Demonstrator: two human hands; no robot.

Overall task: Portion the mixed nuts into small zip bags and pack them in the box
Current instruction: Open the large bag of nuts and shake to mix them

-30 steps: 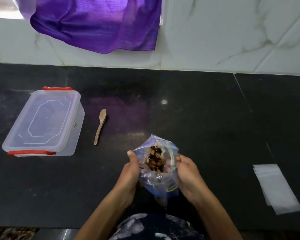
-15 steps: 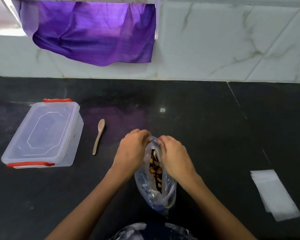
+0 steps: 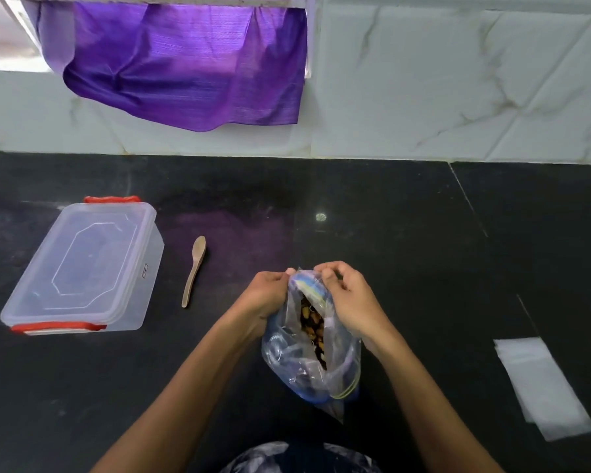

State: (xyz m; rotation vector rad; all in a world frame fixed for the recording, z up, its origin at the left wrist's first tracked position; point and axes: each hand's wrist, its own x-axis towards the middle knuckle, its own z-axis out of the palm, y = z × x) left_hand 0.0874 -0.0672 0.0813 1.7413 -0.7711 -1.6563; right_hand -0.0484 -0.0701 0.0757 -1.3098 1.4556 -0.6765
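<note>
A large clear zip bag (image 3: 287, 356) of mixed nuts (image 3: 312, 329) stands on the black counter in front of me. My left hand (image 3: 265, 297) pinches the far left of its top edge. My right hand (image 3: 350, 298) pinches the top edge on the right, fingers curled over it. The two hands almost meet at the bag's far rim. A clear plastic box (image 3: 82, 268) with red clips and its lid on sits at the left. Small empty zip bags (image 3: 539, 384) lie flat at the right.
A wooden spoon (image 3: 193, 271) lies between the box and the nut bag. A purple cloth (image 3: 185, 66) hangs over the white marble wall behind the black counter (image 3: 406, 240). My dark patterned clothing (image 3: 301, 459) shows at the bottom edge.
My hands moved from the bag's sides up to its far top edge and drew close together. The bag's mouth narrowed from wide open to a slit.
</note>
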